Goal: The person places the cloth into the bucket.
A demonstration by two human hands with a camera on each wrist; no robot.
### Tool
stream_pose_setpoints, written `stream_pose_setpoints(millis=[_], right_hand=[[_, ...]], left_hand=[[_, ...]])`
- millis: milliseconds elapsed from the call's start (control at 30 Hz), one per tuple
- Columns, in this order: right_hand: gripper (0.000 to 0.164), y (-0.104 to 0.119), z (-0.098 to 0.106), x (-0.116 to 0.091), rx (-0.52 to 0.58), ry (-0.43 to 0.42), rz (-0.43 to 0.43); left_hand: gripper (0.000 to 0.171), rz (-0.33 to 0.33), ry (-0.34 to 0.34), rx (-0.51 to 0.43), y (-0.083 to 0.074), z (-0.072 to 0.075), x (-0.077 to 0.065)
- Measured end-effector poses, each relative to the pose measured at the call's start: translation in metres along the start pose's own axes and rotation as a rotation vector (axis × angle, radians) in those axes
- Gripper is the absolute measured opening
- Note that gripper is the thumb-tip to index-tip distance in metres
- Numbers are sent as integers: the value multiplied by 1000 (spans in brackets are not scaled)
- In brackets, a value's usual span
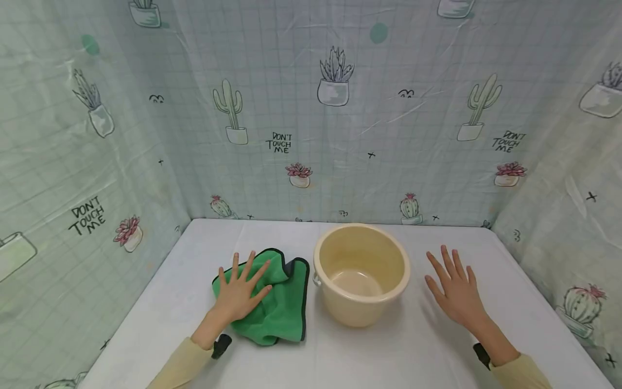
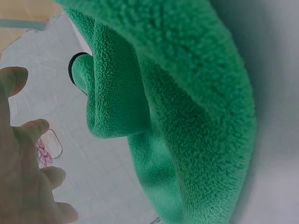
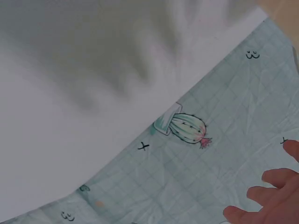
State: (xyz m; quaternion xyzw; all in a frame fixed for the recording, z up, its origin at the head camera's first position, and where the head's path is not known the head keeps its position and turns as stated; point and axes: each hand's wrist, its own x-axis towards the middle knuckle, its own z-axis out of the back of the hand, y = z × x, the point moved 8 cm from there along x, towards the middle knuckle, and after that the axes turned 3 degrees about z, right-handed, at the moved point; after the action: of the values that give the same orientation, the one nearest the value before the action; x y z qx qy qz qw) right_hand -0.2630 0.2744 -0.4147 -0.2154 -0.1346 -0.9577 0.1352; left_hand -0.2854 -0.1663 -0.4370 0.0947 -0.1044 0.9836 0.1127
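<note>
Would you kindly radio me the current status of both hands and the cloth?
Left hand spread over green cloth. Right hand spread, empty. Cloth rumpled on table; bucket beside it.

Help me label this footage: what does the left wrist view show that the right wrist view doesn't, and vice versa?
Only the left wrist view shows the green cloth, folded and close up, the left hand and a pink flower print.

Only the right wrist view shows the right hand, a potted cactus print and a blurry, finger-shaped shadow.

Both show the white tabletop, the printed sheet and a tan patch in a top corner, too cropped to identify surely.
</note>
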Motion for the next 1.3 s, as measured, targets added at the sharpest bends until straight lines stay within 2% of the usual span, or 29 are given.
stream_pose_setpoints(millis=[233,467,600,767,900,1067,1300], right_hand=[[48,20,22,15,55,-102,62],[46,41,35,23,90,-139,116],[44,53,41,25,122,-170,159],[42,70,47,28,156,-197,237],[43,81,47,32,170,-187,297],[41,91,44,37,168,-146,333],[43,95,25,40,161,8,325]], left_hand=[[60,-19,13,3,-5,-3,-1],[61,-38,8,28,-5,-8,-3],[61,-70,1,32,-7,-11,-5],[61,-114,33,22,-8,-20,-9],[59,-149,32,45,-9,-25,-11],[57,-187,38,61,-10,-30,-11],[59,-245,121,69,-15,-41,-16]])
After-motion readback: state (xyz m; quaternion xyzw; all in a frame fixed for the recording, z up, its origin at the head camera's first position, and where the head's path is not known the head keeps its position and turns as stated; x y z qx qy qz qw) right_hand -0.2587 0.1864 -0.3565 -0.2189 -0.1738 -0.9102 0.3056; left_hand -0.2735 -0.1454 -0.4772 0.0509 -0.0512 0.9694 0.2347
